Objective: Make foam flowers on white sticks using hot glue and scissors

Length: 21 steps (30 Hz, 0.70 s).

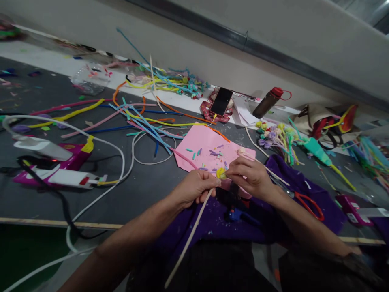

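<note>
My left hand is closed round a cream pipe cleaner, whose long end slants down toward my lap. At its upper end sits a small yellow coiled piece, like a flower head. My right hand pinches at the right side of this yellow piece; the exact bit between the fingertips is too small to make out. Beneath both hands lies a pink sheet scattered with short purple and teal clippings. A small pale flower on a stem rests at the sheet's right edge.
Loose coloured pipe cleaners spread across the grey table. Right are red-handled scissors on purple cloth, a flower bunch and a teal glue gun. Behind stand a phone and bottle. White cables and chargers lie left.
</note>
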Each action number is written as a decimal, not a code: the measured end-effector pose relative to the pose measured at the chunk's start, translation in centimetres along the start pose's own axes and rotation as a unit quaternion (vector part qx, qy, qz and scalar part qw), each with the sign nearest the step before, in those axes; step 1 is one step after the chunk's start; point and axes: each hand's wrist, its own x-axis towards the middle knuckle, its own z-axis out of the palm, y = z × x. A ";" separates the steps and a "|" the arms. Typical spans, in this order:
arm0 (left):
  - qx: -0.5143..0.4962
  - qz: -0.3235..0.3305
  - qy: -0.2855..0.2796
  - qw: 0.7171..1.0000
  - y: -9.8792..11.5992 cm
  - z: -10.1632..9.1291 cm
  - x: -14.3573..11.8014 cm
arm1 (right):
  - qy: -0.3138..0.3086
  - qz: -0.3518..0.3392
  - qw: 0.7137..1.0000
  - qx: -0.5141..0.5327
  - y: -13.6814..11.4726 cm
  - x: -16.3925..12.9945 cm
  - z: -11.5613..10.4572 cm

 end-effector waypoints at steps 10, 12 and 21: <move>-0.002 -0.019 -0.002 1.000 0.2 -0.1 -0.1 | -0.002 -0.056 0.991 -0.124 0.4 -0.1 0.4; -0.001 -0.018 0.000 1.000 0.2 -0.1 -0.1 | -0.010 -0.063 0.989 -0.130 0.4 -0.1 0.4; 0.014 -0.005 -0.002 1.000 -0.1 -0.2 0.0 | -0.049 -0.069 0.987 -0.137 0.8 0.1 0.1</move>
